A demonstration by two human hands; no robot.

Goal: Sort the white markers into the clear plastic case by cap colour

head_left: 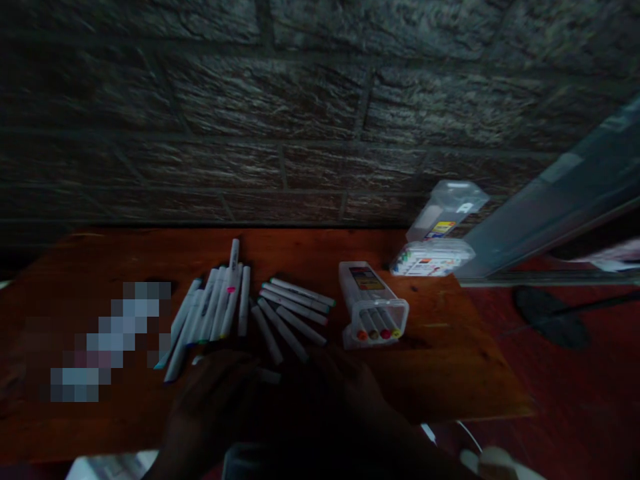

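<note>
Several white markers with coloured ends lie in a loose row, such as a teal-ended marker [185, 317] on the left. Another group fans out to the right, with a green-ended marker [303, 293] at its top. One pink-ended marker [233, 265] rests across the others. My left hand [215, 383], deep in shadow, is at the near ends of the row, close to a short white piece of a marker [270, 376]. My right hand [347, 380] is below the fanned markers, left of and nearer than a clear plastic case [370, 287] holding several markers. Darkness hides the fingers of both hands.
At the table's back right stand an upright clear case [447, 208] and a filled marker case [433, 259]. A stone-block wall [300, 120] borders the wooden table [450, 373]. A blurred pixel patch covers the left. A dark round base [550, 317] stands on the red floor.
</note>
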